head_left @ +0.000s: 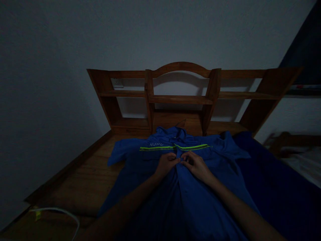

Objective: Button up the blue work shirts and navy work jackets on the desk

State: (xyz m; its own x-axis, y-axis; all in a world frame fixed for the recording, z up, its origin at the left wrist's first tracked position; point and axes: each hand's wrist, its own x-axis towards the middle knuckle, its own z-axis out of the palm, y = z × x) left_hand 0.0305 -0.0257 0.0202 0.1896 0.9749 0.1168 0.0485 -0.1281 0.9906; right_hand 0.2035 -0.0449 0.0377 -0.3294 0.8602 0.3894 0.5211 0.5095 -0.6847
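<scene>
A blue short-sleeved shirt (pixel 198 201) lies spread out with its collar toward the shelf. Bright yellow-green piping crosses its chest, and pale lettering shows above the piping on the left side. My left hand (pixel 167 164) pinches the edge of the front opening just below the piping. Facing it, my right hand (pixel 195 164) has thumb and fingers closed on the same front edge. The fingertips of both hands nearly meet there. Any button between them is too small and dark to make out.
A wooden desk (pixel 92 170) lies under the shirt, with a wooden shelf unit (pixel 180 99) at its back against the wall. Darker blue cloth (pixel 278 187) spreads at the right. A white cable (pixel 57 210) curves at the lower left. The room is dim.
</scene>
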